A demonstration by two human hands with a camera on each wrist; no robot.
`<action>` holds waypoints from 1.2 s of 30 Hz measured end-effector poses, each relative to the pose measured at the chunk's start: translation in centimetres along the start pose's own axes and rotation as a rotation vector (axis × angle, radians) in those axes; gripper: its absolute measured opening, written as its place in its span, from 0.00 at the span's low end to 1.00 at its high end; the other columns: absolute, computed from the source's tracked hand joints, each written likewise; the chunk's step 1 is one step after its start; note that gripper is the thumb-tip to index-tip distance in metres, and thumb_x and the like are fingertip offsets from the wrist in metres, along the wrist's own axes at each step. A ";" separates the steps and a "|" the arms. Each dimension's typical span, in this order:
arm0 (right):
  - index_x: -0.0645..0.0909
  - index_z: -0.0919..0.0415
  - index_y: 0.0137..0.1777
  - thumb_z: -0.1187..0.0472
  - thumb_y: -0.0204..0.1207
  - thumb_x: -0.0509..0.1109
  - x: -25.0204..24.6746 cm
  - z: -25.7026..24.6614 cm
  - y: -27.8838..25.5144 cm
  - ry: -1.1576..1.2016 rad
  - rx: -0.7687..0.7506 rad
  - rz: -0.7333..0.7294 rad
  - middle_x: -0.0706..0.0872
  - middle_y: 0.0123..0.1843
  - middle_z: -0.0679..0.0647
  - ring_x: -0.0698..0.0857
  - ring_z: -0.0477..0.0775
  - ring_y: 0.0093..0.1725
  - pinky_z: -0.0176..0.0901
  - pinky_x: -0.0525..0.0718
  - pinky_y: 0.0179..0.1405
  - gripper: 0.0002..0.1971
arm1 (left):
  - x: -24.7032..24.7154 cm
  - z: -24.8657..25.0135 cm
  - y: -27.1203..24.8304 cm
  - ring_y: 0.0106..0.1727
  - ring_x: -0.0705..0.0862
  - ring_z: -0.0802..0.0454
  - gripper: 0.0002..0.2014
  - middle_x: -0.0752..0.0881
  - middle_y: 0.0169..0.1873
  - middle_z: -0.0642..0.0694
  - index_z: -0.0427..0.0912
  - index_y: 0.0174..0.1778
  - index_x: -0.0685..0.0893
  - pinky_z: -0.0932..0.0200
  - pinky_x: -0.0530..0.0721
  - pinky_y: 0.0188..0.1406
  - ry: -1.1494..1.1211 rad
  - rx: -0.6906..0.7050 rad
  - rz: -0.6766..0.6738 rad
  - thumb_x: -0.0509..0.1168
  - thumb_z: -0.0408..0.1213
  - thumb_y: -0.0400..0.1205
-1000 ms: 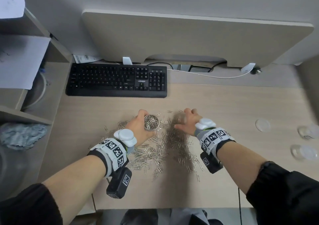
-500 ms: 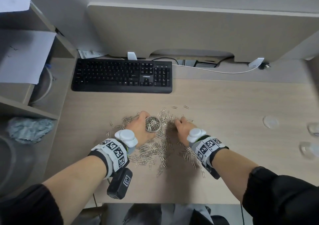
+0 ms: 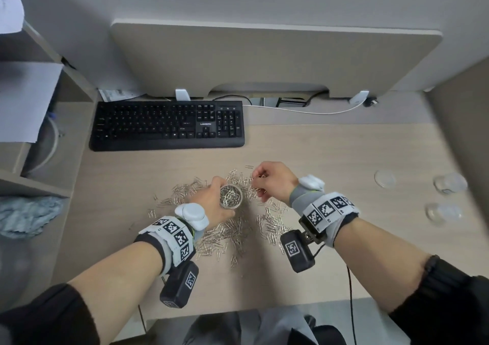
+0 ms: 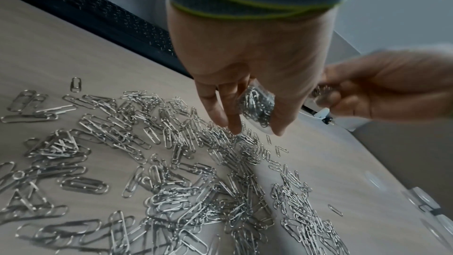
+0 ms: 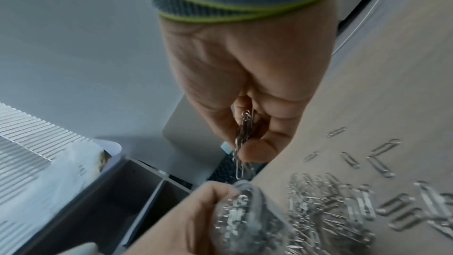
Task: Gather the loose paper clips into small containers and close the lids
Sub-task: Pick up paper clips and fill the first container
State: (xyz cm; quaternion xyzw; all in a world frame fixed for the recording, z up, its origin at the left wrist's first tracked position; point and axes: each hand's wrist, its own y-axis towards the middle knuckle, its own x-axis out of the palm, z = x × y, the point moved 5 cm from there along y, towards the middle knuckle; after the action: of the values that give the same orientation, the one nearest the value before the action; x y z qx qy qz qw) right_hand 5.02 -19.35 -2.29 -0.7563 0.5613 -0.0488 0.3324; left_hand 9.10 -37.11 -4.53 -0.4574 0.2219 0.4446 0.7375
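A heap of silver paper clips point(image 3: 232, 228) point(image 4: 186, 181) lies loose on the wooden desk point(image 3: 344, 159). My left hand point(image 3: 214, 201) point(image 4: 245, 88) grips a small clear round container point(image 3: 231, 196) point(image 4: 257, 107) point(image 5: 247, 218), open and partly filled with clips, just above the heap. My right hand point(image 3: 267, 180) point(image 5: 245, 139) is raised beside the container's right rim and pinches a small bunch of clips point(image 5: 242, 143) between thumb and fingers; they dangle over the container's mouth.
A black keyboard point(image 3: 166, 125) lies behind the heap. At the desk's right end are a clear round lid point(image 3: 385, 178) and two more clear containers point(image 3: 449, 183) point(image 3: 442, 212). Shelves with paper and a blue cloth point(image 3: 26, 215) stand on the left.
My right hand has lifted off the heap with a pinch of clips and moved up beside the container. The left hand keeps holding the container in much the same place.
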 end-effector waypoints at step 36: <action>0.81 0.60 0.42 0.71 0.80 0.63 2.2 -6.9 -1.9 -0.124 -0.221 -0.051 0.90 0.40 0.61 0.88 0.53 0.35 0.53 0.92 0.38 0.09 | -2.6 2.2 0.3 0.41 0.86 0.44 0.30 0.86 0.45 0.46 0.48 0.59 0.67 0.49 0.85 0.39 -0.180 0.068 0.095 0.77 0.44 0.69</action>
State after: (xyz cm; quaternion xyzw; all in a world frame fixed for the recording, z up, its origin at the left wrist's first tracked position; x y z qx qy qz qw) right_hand 4.34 -24.07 3.43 -0.8040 0.5221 0.0515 0.2799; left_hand 7.38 -36.35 -1.67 -0.3793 0.1912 0.5103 0.7478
